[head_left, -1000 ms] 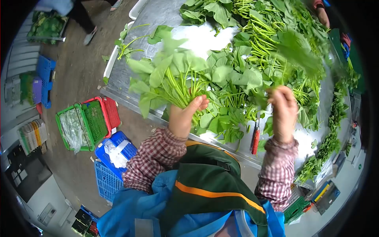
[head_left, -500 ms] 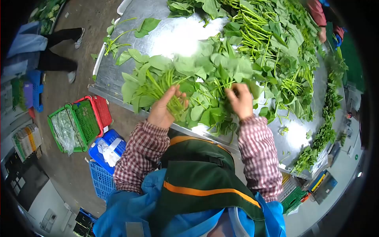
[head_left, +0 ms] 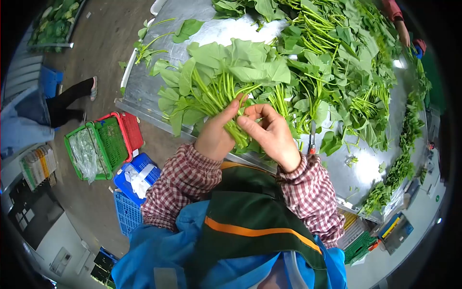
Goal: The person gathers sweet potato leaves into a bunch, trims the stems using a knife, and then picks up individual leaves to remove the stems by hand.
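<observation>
Bright, even light; glare on the steel table (head_left: 221, 31); fisheye-warped dark corners.

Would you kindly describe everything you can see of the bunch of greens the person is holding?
The bunch of greens is a sheaf of long pale-green stems topped with broad, pointed, fresh-looking leaves. It lies slanted, leaves fanning up and left over the metal table, stem ends toward the person. The left hand grips the stems; the right hand closes on them beside it.
</observation>
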The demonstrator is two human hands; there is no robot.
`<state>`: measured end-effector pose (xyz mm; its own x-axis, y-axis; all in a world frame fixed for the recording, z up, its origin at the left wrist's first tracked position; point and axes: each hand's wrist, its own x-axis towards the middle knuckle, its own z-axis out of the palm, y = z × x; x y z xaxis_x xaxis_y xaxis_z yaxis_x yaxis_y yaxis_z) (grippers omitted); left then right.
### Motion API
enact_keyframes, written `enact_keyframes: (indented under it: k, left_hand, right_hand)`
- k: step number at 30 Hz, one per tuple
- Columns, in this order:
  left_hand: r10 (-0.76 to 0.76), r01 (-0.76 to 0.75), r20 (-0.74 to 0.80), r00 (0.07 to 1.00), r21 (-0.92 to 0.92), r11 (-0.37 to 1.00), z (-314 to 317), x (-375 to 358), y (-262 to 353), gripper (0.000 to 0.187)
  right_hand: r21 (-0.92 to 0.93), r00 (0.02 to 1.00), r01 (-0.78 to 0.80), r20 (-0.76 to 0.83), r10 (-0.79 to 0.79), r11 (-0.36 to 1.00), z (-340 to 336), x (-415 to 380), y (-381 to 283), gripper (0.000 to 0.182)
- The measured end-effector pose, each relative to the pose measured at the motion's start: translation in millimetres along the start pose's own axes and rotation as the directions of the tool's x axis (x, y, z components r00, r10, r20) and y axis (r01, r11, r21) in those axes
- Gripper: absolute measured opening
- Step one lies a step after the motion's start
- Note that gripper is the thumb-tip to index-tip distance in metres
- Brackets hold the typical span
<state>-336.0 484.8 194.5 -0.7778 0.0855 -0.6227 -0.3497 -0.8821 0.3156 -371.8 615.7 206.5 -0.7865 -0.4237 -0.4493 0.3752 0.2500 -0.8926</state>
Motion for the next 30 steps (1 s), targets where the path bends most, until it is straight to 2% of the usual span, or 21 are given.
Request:
enact_keyframes:
  k: [2,4,5,8,9,10,11,12,13,15,16,18,20,21,23,24,25,28,30]
  left_hand:
    - [-0.017,0.017,0.055,0.998,0.011,1.0,-2.1,-2.7,-0.9,0.029]
    - [-0.02,0.021,0.125,0.992,-0.001,1.0,-8.3,-2.1,-2.3,0.029]
    - [0.048,-0.054,0.108,0.993,0.053,0.997,-6.1,-1.3,-4.9,0.031]
    - [0.044,-0.013,0.183,0.982,-0.169,0.986,-22.0,4.6,-0.4,0.031]
    - [0.06,-0.04,0.154,0.986,-0.13,0.991,-20.9,3.8,4.3,0.032]
    - [0.057,-0.039,0.16,0.986,-0.113,0.993,-19.5,4.5,5.9,0.032]
    - [0.05,-0.035,0.162,0.985,-0.094,0.995,-19.0,4.8,7.2,0.032]
    - [0.038,-0.026,0.167,0.985,-0.072,0.997,-18.8,4.4,7.3,0.032]
    - [0.024,-0.011,0.168,0.985,-0.074,0.997,-17.4,4.6,5.5,0.033]
    - [0.083,-0.106,0.177,0.981,0.124,0.987,-12.1,4.7,-2.7,0.034]
    - [0.114,-0.155,0.188,0.976,0.224,0.962,-8.8,4.6,-6.4,0.034]
    - [0.186,-0.218,0.117,0.975,0.401,0.89,-5.6,2.3,-10.1,0.031]
    - [0.108,-0.117,0.117,0.987,0.07,0.991,-4.8,2.5,-11.2,0.028]
    - [0.171,-0.188,0.102,0.98,0.197,0.962,-8.5,3.8,-12.0,0.028]
    - [0.286,-0.299,0.098,0.953,0.445,0.844,-21.9,8.4,-15.2,0.027]
    - [0.303,-0.317,0.108,0.947,0.474,0.821,-21.9,9.0,-15.2,0.027]
    - [0.32,-0.334,0.117,0.94,0.503,0.797,-20.2,9.1,-14.2,0.026]
    - [0.265,-0.296,0.136,0.954,0.321,0.9,-6.5,6.9,-12.2,0.026]
    - [0.234,-0.272,0.147,0.961,0.355,0.895,-2.1,3.0,-15.4,0.025]
  right_hand:
    - [0.365,0.991,-0.128,0.07,0.11,0.922,-1.3,-2.9,4.0,0.019]
    - [0.665,0.968,-0.246,0.127,0.217,0.706,-8.2,-6.8,8.5,0.013]
    - [0.78,0.952,-0.288,0.168,0.258,0.556,-13.4,-8.5,11.3,0.011]
    - [0.842,0.969,-0.157,0.032,0.244,0.515,-24.9,-12.2,22.5,0.009]
    - [0.682,0.979,-0.091,-0.072,0.19,0.726,-28.6,-14.8,29.2,0.006]
    - [0.152,0.984,-0.136,-0.096,0.151,0.979,-38.7,-14.9,34.0,0.012]
    - [-0.227,0.97,0.118,-0.181,-0.161,0.967,-40.5,-13.2,38.2,0.017]
    - [-0.58,0.872,0.308,-0.146,-0.468,0.754,-40.2,-12.4,35.6,0.023]
    - [-0.444,0.904,0.301,-0.148,-0.4,0.844,-35.6,-13.1,23.4,0.025]
    - [-0.143,0.957,0.249,-0.114,-0.266,0.958,-20.2,-13.2,-14.3,0.029]
    - [-0.267,0.95,0.292,-0.029,-0.311,0.918,-15.8,-12.2,-29.0,0.026]
    - [-0.408,0.938,0.307,-0.024,-0.347,0.86,-12.0,-6.2,-15.4,0.022]
    - [-0.438,0.891,0.359,-0.102,-0.443,0.824,-14.0,-6.1,-6.0,0.02]
    - [-0.45,0.864,0.382,-0.137,-0.485,0.807,-14.9,-7.4,-2.7,0.019]
    - [-0.569,0.871,0.296,-0.17,-0.462,0.767,-17.6,-11.8,-2.5,0.014]
    - [-0.634,0.869,0.266,-0.168,-0.466,0.726,-20.9,-12.7,0.5,0.014]
    - [-0.625,0.884,0.247,-0.166,-0.436,0.74,-23.4,-13.9,4.0,0.013]
    - [-0.415,0.931,0.181,-0.219,-0.291,0.892,-21.6,-16.0,6.1,0.012]
    - [-0.412,0.929,0.217,-0.193,-0.317,0.885,-17.3,-14.8,8.3,0.012]
